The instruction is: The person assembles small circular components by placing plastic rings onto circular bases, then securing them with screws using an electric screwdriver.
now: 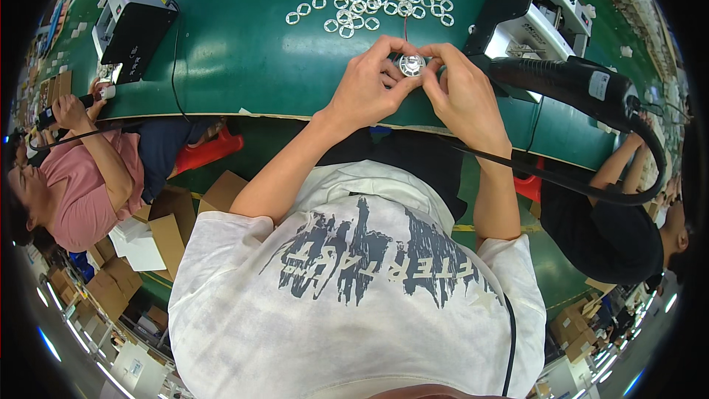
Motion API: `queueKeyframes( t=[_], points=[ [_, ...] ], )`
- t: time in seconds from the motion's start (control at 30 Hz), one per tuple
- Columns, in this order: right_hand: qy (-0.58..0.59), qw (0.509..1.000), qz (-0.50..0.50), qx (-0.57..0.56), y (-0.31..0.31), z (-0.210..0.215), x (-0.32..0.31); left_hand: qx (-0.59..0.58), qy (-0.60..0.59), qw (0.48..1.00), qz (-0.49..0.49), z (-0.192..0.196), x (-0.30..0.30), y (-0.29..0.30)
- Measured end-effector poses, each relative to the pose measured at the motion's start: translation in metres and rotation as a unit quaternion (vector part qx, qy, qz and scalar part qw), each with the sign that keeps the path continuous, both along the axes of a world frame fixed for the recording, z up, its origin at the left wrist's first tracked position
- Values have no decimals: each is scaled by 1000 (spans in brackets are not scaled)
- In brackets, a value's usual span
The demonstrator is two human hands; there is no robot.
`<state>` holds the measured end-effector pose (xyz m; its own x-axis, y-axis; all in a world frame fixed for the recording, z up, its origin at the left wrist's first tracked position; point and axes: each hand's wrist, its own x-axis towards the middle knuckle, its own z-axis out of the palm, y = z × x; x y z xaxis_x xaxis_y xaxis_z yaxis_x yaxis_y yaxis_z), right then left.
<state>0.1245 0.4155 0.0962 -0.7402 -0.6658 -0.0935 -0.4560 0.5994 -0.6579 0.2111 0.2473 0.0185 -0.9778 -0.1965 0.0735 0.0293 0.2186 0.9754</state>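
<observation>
Over the near edge of the green table, my left hand (371, 83) and my right hand (459, 87) meet around a small round white part with a silvery centre (411, 65). Fingertips and thumbs of both hands pinch its rim from either side. A thin red wire (405, 26) runs up from the part toward a loose pile of white rings (362, 1). The rings lie scattered just beyond my hands, several overlapping, each with an opening in the middle. Fingers cover part of the round part's edge.
To the right, a black corded hand tool (546, 74) extends beside my right hand, near a black-and-white machine (528, 18). A similar machine (136, 33) stands at the left of the green table (244, 52). Co-workers sit on both sides; one, in pink (92, 177), holds a tool.
</observation>
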Motion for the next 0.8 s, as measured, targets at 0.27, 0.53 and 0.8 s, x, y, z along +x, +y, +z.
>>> queueKeyframes(
  t=[0.27, 0.53, 0.8],
  points=[
    [-59, 996, 0, -70, 13, -23, 8, 20, 22, 1000, 2, 2, -2, -1],
    [-70, 994, -5, -83, 11, -21, 10, 88, -5, 996, 4, -2, -1, -1],
    [-39, 996, -2, -85, 9, -25, 17, 170, -18, 985, -8, -7, -1, -5]
  ],
)
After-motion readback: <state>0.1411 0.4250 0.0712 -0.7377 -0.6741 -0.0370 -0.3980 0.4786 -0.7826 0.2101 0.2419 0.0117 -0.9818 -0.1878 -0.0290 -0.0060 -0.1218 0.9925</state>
